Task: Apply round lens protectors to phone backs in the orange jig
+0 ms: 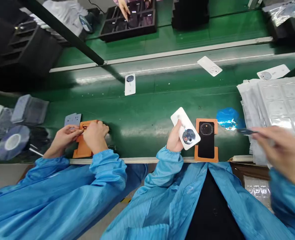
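Observation:
My left hand [175, 137] grips a white phone-shaped panel [182, 121] with a round dark camera area at its lower end. Just right of it, a black phone panel [206, 141] lies in an orange fixture [215, 156] at the bench edge. My right hand [280, 150], blurred by motion, holds a thin dark tool [246, 131] at the far right. The tool's tip is near a shiny blue film piece [227, 117] on the green surface.
A co-worker's hands [94, 133] are at another orange fixture [83, 148] on the left. White panels [130, 87] lie on the green belt. Clear trays [282, 100] are stacked at right, a tape roll [13, 142] at left. Across the belt, a person's hand reaches into a black tray [129, 32].

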The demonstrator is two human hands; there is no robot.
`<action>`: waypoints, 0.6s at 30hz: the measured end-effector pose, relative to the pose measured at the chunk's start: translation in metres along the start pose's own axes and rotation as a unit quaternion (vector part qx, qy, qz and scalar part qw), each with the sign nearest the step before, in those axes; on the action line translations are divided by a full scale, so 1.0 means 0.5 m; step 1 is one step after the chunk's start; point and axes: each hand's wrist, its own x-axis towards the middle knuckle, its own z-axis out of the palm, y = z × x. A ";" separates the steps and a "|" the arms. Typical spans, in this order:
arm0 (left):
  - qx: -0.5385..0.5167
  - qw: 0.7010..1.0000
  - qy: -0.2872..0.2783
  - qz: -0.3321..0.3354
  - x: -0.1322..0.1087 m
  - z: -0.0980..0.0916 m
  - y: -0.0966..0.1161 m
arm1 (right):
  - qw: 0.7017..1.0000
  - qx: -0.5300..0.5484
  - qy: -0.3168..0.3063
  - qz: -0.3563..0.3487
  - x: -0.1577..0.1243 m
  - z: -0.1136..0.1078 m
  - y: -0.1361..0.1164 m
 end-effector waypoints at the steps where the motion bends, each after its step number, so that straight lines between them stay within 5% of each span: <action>1: -0.008 0.999 -0.001 0.035 -0.005 -0.001 0.001 | 0.998 0.016 -0.017 -0.053 -0.012 0.048 -0.028; 4: 0.005 0.994 -0.030 0.101 -0.012 -0.006 0.026 | 0.989 0.014 -0.041 -0.141 -0.034 0.192 -0.054; 7: 0.034 0.989 -0.075 0.120 -0.020 -0.017 0.049 | 0.977 0.002 -0.111 -0.181 -0.045 0.273 -0.019; 11: 0.023 0.984 -0.091 0.149 -0.028 -0.025 0.036 | 0.967 0.005 -0.163 -0.197 -0.055 0.278 0.019; 18: 0.052 0.983 -0.134 0.117 -0.029 0.004 -0.001 | 0.961 -0.003 -0.177 -0.213 -0.040 0.270 0.005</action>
